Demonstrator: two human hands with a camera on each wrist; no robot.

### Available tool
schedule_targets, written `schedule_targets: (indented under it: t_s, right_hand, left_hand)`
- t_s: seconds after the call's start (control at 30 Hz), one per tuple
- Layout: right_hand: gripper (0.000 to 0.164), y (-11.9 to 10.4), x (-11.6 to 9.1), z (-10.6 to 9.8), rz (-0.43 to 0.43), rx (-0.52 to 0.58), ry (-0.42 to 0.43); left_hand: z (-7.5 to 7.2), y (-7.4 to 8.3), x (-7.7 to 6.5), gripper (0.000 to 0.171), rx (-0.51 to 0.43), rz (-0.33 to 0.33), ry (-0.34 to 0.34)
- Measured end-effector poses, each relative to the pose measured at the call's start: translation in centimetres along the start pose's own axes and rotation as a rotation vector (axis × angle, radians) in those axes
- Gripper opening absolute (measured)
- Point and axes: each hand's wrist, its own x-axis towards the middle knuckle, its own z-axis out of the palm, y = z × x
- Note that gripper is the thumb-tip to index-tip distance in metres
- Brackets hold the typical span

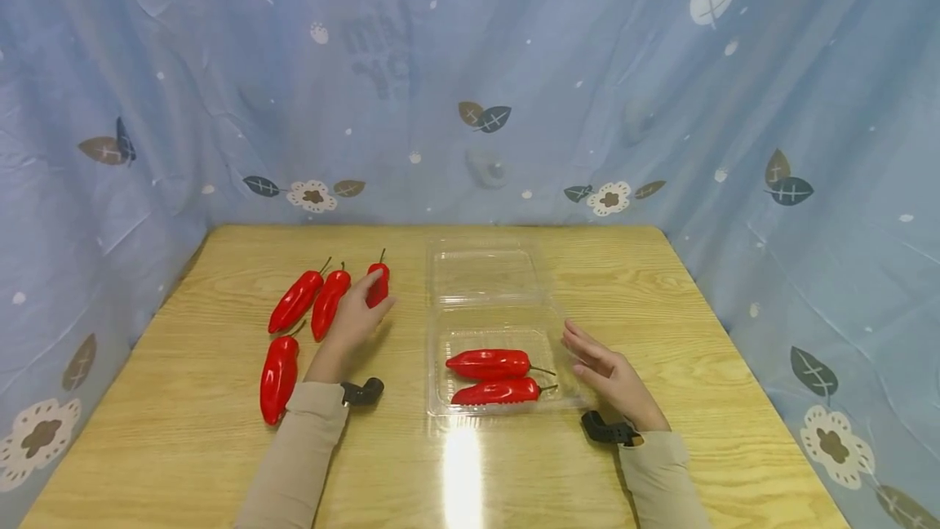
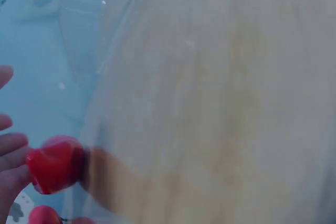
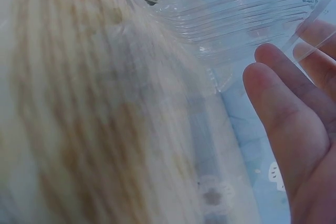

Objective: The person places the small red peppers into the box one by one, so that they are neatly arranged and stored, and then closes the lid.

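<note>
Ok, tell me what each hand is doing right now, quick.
Left hand: open, at a pepper; no firm hold visible.
Right hand: open, by the side of the box.

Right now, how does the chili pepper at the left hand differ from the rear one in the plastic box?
The chili pepper at the left hand lies on the wooden table; the rear chili pepper in the clear plastic box. The first stem points toward the table's far edge; the second, rightward. In the head view, the hand partly hides the first, not the second. Both are glossy red with stems.
</note>
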Motion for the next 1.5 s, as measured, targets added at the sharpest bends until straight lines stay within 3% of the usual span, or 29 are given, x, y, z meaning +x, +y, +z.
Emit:
schedule_targets:
  t_s: [0.2, 0.63, 1.2, 1.5]
  right_hand:
    - [0.050, 0.0, -0.1, -0.1, 0.008, -0.019, 0.014]
    - [0.050, 0.0, -0.1, -0.1, 0.027, -0.018, 0.020]
    - [0.051, 0.3, -0.2, 0.0, 0.021, 0.007, 0.006]
    - [0.049, 0.1, -0.1, 0.0, -0.018, -0.002, -0.001]
  left_hand:
    - [0.0, -0.5, 0.3, 0.068, 0.003, -0.047, 0.052]
    - [-0.6, -2.0, 1.1, 0.071, -0.057, -0.092, -0.025]
    - [0.1, -2.5, 1.6, 0.070, 0.003, -0.161, -0.055]
    - [0.3, -2.6, 1.7, 0.067, 0.015, -0.144, 0.005]
